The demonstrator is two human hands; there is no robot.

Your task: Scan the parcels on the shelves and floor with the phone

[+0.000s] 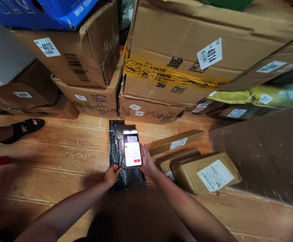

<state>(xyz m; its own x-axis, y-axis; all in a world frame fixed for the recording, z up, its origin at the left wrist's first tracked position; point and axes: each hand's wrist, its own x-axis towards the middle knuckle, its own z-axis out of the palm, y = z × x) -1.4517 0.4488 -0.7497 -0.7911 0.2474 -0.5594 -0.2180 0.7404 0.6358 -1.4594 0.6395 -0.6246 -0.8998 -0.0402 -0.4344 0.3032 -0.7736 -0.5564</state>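
While the right hand (147,161) clamps the phone (132,149) above black bubble mailers (119,148) lying fore-and-aft on the floor (68,144), the nearer left hand (111,175) curls at their left edge, whether pinching I cannot tell.

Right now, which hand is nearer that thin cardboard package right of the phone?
Right. The right hand, holding the phone, is just left of the thin cardboard package; the left hand is farther left, at the black bubble wrap.

Phone (132,149) over mailers (131,177) on floor (68,144), parcels (188,171) right, stacked boxes (166,37) behind
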